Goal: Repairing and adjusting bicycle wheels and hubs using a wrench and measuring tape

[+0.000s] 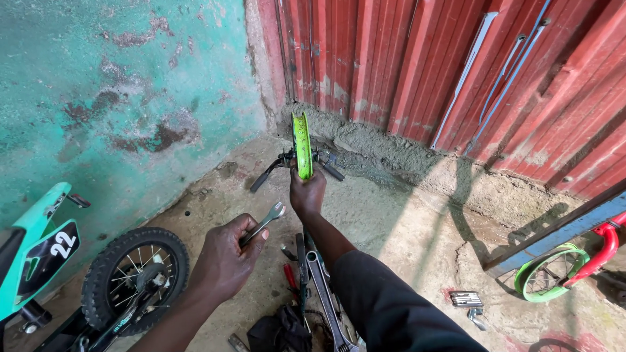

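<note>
My left hand [226,258] is closed around a metal spanner [265,221], its open jaw pointing up and to the right. My right hand [307,193] reaches forward and grips the lower end of a bright green mudguard [302,142] that stands upright. Just behind the mudguard lies a black handlebar [274,171] with grips on both ends. Under my right forearm a dark bicycle frame [318,280] lies on the concrete floor.
A small teal bicycle [39,251] with a knobby black wheel [135,279] stands at lower left. A red frame with a green-rimmed wheel [548,274] sits at right. Metal tools [466,300], a red-handled tool [290,276] and a dark cloth [280,329] lie on the floor. Teal wall left, red corrugated sheeting behind.
</note>
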